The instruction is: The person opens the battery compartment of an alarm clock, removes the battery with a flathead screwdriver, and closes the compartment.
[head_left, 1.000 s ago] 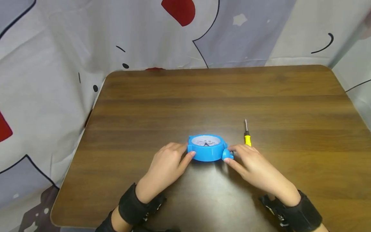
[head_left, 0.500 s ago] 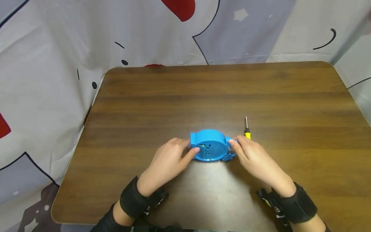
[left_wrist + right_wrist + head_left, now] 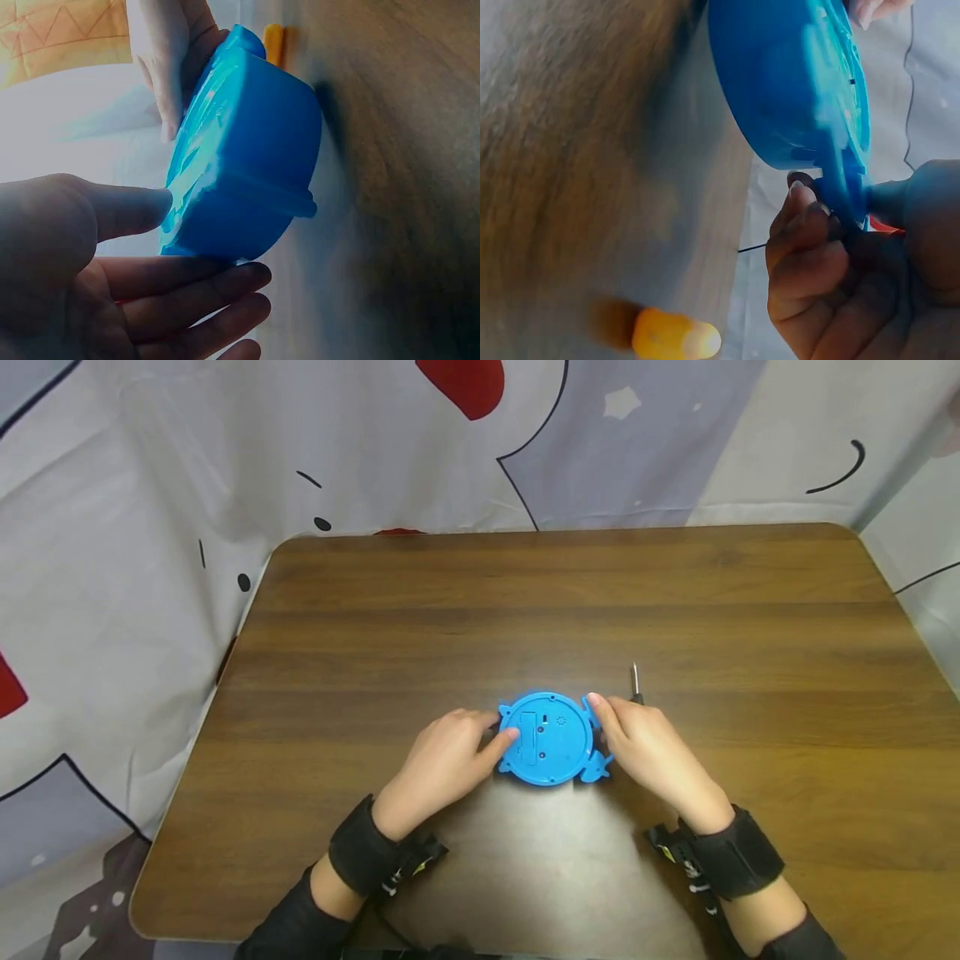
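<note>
A round blue alarm clock (image 3: 562, 752) faces me with its back, which shows a rectangular battery cover (image 3: 528, 739) and several small holes. My left hand (image 3: 450, 756) grips its left edge; in the left wrist view the thumb presses the back and the fingers lie on the other side. With my right hand (image 3: 645, 739) I pinch a projecting part at the clock's right edge, as the right wrist view (image 3: 840, 277) also shows. The clock looks tilted just over the table in the wrist views; its dial is hidden.
Beyond my right hand lies a screwdriver (image 3: 636, 681), its shaft pointing away; its yellow handle (image 3: 667, 334) shows in the right wrist view. The brown wooden table (image 3: 450, 610) has rounded corners. A patterned white and grey cloth (image 3: 225, 460) hangs behind it.
The clock has turned over between my hands, from dial up to its back facing me. Both hands stayed on it, and my right hand has shifted up along its edge, covering the screwdriver's handle.
</note>
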